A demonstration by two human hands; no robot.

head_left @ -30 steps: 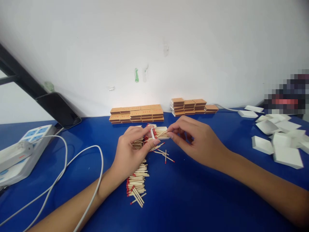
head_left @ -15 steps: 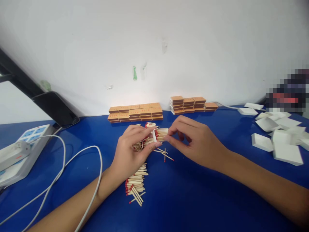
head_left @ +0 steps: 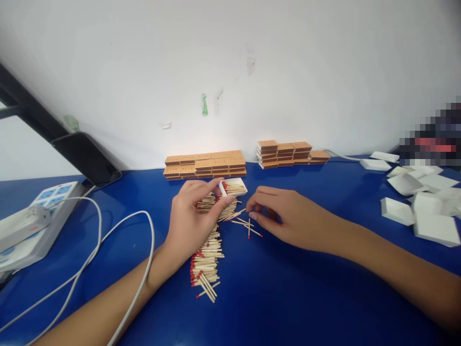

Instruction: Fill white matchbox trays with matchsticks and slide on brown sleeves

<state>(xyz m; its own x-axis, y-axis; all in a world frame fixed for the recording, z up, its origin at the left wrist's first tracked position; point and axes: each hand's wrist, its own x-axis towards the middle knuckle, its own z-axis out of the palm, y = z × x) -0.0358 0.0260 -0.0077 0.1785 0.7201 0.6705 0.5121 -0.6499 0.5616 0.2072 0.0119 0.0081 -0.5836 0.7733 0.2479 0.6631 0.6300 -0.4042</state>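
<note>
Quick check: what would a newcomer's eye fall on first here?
Probably the band of red-tipped wooden matches heaped down the middle of the blue table. Over its far end, the left hand holds a small white cardboard tray with matches inside. Behind, two low stacks of brown cardboard matchboxes stand along the white wall.

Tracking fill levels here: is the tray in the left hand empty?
Not empty: red-tipped matches lie inside the white tray.

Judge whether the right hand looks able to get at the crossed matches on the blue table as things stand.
Probably yes: the right hand is close beside the crossed matches, with nothing visible between; the left hand holds the white tray clear of them.
</note>
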